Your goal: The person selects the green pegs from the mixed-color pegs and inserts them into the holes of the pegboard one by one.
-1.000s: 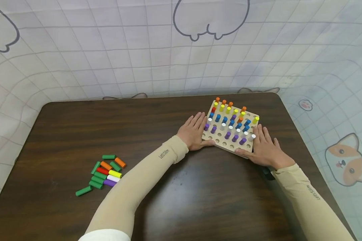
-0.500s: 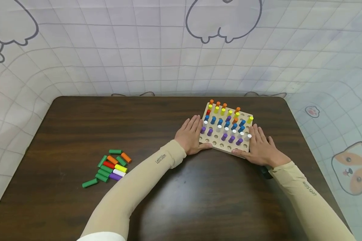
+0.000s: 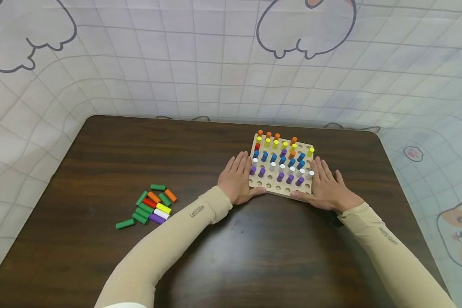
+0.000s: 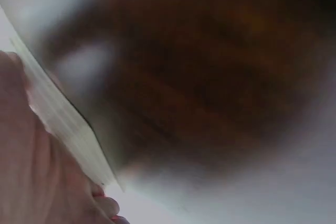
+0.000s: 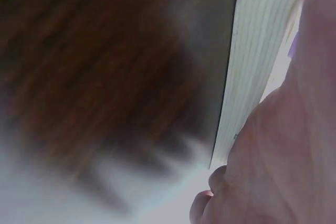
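Note:
A pale wooden peg board (image 3: 263, 185) lies on the dark table, with rows of orange, yellow, blue, white and purple pegs standing in its holes. One red peg (image 3: 257, 146) stands near its left side. Flat against the board's left edge rests my left hand (image 3: 236, 179), fingers straight, thumb along the front edge. My right hand (image 3: 327, 186) presses the right edge in the same way, its thumb also at the front. Both wrist views show the board's layered side, left (image 4: 79, 135) and right (image 5: 257, 51), beside a palm; the fingertips are partly hidden there.
Loose pegs lie in a pile left of my left forearm: several green ones (image 3: 142, 213), two orange, and single red, yellow, white and purple (image 3: 157, 218) ones. Behind the brown table (image 3: 231, 265) hangs a white gridded cloth (image 3: 200, 55) with cartoon drawings.
Between my two hands the board has slid left across the table and turned slightly, its edges now nearer in line with the table's. The head view has shifted too. The loose pegs stay put.

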`<state>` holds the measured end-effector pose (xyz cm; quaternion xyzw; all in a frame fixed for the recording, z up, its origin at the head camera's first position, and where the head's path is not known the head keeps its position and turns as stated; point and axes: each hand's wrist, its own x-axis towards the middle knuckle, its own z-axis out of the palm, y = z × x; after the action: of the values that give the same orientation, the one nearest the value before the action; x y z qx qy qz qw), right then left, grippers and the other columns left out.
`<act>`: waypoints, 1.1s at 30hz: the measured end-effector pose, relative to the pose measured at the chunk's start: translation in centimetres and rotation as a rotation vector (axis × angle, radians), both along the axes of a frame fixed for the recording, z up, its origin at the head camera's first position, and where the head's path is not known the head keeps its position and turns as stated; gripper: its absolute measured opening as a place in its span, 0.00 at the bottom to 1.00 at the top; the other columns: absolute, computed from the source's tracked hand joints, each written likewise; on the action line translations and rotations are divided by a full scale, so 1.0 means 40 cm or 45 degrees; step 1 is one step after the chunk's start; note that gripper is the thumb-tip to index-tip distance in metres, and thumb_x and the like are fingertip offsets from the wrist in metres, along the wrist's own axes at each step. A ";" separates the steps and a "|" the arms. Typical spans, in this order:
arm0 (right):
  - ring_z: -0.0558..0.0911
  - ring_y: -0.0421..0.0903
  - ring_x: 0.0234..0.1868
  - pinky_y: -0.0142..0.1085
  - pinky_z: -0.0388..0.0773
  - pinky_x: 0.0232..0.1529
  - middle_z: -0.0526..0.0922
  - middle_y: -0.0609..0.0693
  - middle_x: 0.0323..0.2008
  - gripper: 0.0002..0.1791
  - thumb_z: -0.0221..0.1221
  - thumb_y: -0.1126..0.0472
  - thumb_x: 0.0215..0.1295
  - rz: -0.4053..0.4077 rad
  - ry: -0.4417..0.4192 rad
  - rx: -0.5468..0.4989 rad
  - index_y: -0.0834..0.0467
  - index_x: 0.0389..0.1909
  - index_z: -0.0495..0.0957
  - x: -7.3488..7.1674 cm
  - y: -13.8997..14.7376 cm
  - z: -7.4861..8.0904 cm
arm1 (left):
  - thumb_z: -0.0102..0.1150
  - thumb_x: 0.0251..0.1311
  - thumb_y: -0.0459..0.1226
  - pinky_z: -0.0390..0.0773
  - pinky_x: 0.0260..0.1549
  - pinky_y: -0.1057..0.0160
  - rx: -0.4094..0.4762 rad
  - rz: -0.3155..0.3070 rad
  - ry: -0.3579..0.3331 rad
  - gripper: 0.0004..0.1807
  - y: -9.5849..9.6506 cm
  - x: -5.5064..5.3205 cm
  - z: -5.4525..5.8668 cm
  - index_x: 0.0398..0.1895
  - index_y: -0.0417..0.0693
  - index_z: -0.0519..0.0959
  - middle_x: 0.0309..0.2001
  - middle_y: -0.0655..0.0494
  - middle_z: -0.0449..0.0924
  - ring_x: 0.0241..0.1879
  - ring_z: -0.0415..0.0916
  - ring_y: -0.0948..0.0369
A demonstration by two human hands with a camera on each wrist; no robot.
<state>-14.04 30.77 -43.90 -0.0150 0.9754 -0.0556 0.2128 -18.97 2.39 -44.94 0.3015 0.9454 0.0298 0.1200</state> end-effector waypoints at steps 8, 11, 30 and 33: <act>0.35 0.67 0.84 0.74 0.35 0.79 0.27 0.66 0.83 0.72 0.47 0.17 0.62 0.069 0.039 -0.026 0.67 0.81 0.27 -0.015 -0.034 -0.009 | 0.39 0.69 0.72 0.43 0.86 0.52 -0.029 0.058 0.028 0.56 -0.047 0.033 0.004 0.83 0.39 0.46 0.85 0.43 0.39 0.86 0.38 0.50; 0.36 0.66 0.85 0.74 0.36 0.79 0.28 0.65 0.84 0.72 0.48 0.17 0.62 0.080 0.056 -0.025 0.67 0.82 0.28 -0.020 -0.044 -0.010 | 0.39 0.69 0.72 0.43 0.86 0.52 -0.015 0.081 0.027 0.56 -0.058 0.042 0.007 0.83 0.38 0.47 0.85 0.42 0.40 0.86 0.39 0.49; 0.36 0.65 0.85 0.70 0.38 0.81 0.30 0.65 0.84 0.70 0.50 0.19 0.64 0.187 0.092 -0.036 0.66 0.82 0.30 -0.012 -0.112 -0.030 | 0.39 0.69 0.72 0.42 0.86 0.50 -0.027 0.144 -0.013 0.58 -0.133 0.089 -0.016 0.83 0.37 0.43 0.85 0.41 0.36 0.86 0.36 0.47; 0.36 0.64 0.85 0.69 0.38 0.82 0.29 0.64 0.84 0.69 0.49 0.19 0.64 0.196 0.094 -0.023 0.66 0.82 0.30 -0.009 -0.122 -0.037 | 0.40 0.69 0.72 0.43 0.86 0.49 -0.012 0.140 -0.009 0.58 -0.147 0.097 -0.018 0.83 0.36 0.44 0.85 0.40 0.38 0.86 0.37 0.47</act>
<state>-14.39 25.87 -45.38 -0.0940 0.9780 -0.0475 0.1802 -15.09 -3.49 -45.65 0.2485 0.9602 0.0330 0.1232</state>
